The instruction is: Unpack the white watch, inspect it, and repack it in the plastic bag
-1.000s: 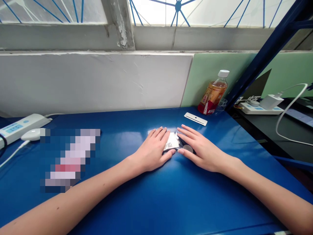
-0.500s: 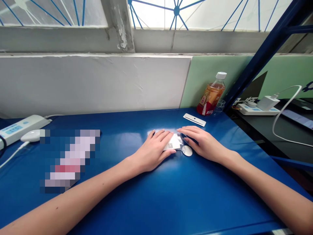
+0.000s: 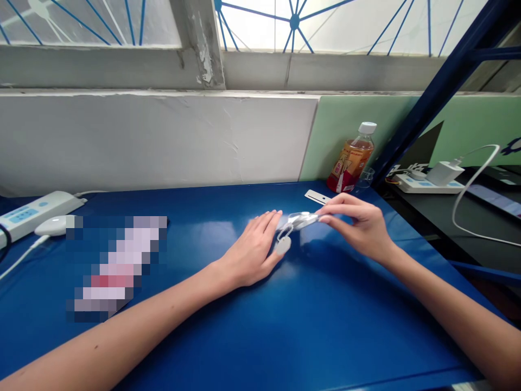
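A small clear plastic bag (image 3: 299, 219) with white contents is tilted up off the blue tabletop. My right hand (image 3: 360, 224) pinches its right edge between thumb and fingers. From the bag's left side a round white tag (image 3: 284, 245) hangs on a loop of pale ball chain. My left hand (image 3: 252, 250) rests on the table to the left, its fingers stretched out and thumb apart. Its fingertips are beside the bag, and its thumb is by the tag; whether they touch cannot be made out. Behind my right hand lies a flat white strip (image 3: 316, 196), partly covered.
A drink bottle (image 3: 352, 160) with a white cap leans near the wall. At left are a white power strip (image 3: 52, 206), a white plugged-in device (image 3: 52, 225) and a pixelated flat object (image 3: 122, 266). A blue post (image 3: 431, 92) and another power strip (image 3: 431, 184) stand at right.
My right hand has taken hold of the bag's right edge and tipped it up. The round tag has shifted left toward my left thumb. My left hand no longer covers the bag.
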